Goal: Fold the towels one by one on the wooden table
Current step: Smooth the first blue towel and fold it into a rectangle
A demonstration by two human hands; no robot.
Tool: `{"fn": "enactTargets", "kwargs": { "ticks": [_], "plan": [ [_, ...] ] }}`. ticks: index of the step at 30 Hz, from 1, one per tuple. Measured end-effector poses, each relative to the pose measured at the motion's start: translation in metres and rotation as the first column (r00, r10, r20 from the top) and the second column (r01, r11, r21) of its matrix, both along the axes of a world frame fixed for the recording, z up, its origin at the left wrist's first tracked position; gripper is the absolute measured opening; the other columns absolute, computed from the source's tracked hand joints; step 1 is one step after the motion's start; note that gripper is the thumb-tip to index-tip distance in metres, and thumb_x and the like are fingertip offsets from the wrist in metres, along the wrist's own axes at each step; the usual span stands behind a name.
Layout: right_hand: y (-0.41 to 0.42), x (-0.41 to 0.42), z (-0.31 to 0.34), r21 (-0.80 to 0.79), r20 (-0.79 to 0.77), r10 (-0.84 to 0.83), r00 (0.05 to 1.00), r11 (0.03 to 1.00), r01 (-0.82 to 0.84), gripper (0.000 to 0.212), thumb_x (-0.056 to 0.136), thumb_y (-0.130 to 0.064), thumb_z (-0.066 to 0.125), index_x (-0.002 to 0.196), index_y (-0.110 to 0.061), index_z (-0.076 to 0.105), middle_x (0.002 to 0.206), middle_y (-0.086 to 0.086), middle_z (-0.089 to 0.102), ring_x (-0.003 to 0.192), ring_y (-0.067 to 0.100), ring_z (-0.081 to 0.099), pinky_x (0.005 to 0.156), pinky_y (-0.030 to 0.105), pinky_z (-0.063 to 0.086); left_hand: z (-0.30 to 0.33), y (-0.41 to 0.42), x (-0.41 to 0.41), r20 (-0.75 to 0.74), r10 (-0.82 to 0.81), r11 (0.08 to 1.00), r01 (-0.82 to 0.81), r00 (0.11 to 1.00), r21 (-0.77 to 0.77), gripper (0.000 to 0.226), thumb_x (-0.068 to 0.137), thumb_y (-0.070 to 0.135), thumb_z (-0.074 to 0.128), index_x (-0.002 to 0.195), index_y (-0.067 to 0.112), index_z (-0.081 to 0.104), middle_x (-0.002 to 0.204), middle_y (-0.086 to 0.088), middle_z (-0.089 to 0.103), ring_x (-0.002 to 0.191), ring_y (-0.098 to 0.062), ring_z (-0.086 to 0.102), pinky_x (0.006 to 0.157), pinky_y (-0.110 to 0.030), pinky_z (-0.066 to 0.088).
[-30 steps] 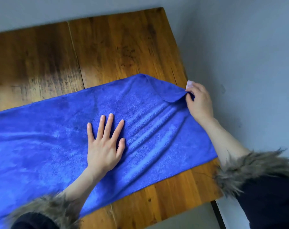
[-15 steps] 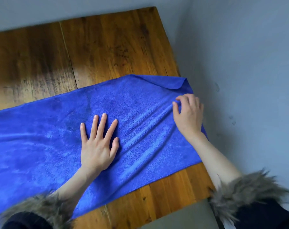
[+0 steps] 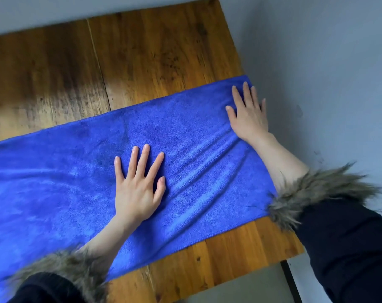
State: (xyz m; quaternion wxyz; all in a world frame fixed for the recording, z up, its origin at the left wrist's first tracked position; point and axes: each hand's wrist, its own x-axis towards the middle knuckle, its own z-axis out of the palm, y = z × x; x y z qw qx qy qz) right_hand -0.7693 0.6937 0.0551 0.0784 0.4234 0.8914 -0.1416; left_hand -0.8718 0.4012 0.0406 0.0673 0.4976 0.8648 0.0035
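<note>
The wooden surface [image 3: 155, 51] fills most of the view, its bare planks running beyond the fingertips of both hands and showing again as a strip on the wrist side of them, toward the person. A seam between two planks runs away from the left hand, up past its little-finger side.

The blue towel [image 3: 54, 182] lies spread flat across the surface as one long band, passing under both hands. From the left hand it stretches far out to that hand's outer side until the picture's edge cuts it off; toward the right hand it ends at a short edge close to the surface's end. Slanting ridges of cloth run between the two hands, from beside the left thumb up toward the right wrist.

The left hand [image 3: 138, 189] rests palm down on the middle of the towel, fingers spread wide apart and straight, thumb laid beside the palm, holding nothing. Towel surrounds it on all sides.

The right hand [image 3: 249, 114] also lies palm down and flat, fingers stretched out and a little apart, on the towel's far corner, gripping nothing. Its fingertips reach nearly to the towel's far long edge, and the towel's short edge lies just past its little-finger side, where that finger is partly hidden.

Both forearms are bare, ending in dark sleeves with fur cuffs [image 3: 312, 193].
</note>
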Motion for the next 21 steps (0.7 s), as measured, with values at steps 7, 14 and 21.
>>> {"fn": "enactTargets", "kwargs": {
  "ticks": [7, 14, 21],
  "plan": [
    [-0.099, 0.052, -0.001, 0.149, -0.231, -0.037, 0.972, 0.986, 0.073, 0.056, 0.096, -0.038, 0.030, 0.147, -0.015, 0.024, 0.155, 0.011, 0.016, 0.144, 0.028, 0.010, 0.114, 0.052, 0.007, 0.001, 0.000, 0.000, 0.014, 0.004, 1.000, -0.004, 1.000, -0.006, 0.054, 0.091, 0.040, 0.029, 0.143, 0.023, 0.034, 0.153, -0.010, 0.024, 0.142, -0.031, 0.018, 0.112, -0.061, 0.008],
    [-0.148, 0.108, -0.022, 0.134, -0.006, -0.040, 0.999, 0.990, 0.041, 0.057, 0.093, -0.046, 0.031, 0.144, -0.019, 0.031, 0.151, 0.011, 0.028, 0.140, 0.029, 0.025, 0.112, 0.057, 0.012, 0.000, 0.000, 0.000, 0.018, -0.001, 1.000, 0.001, 1.000, 0.001, 0.055, 0.091, 0.039, 0.028, 0.143, 0.022, 0.034, 0.153, -0.011, 0.025, 0.142, -0.032, 0.018, 0.111, -0.061, 0.007],
    [-0.140, 0.139, -0.015, 0.091, 0.004, -0.019, 1.000, 0.996, 0.019, 0.058, 0.095, -0.048, 0.025, 0.145, -0.019, 0.026, 0.153, 0.009, 0.024, 0.142, 0.026, 0.018, 0.114, 0.053, 0.011, -0.001, 0.000, -0.001, 0.031, -0.013, 0.999, 0.014, 0.999, -0.031, 0.056, 0.091, 0.039, 0.025, 0.144, 0.020, 0.033, 0.153, -0.012, 0.023, 0.143, -0.031, 0.014, 0.110, -0.061, 0.005]
  ]
}}
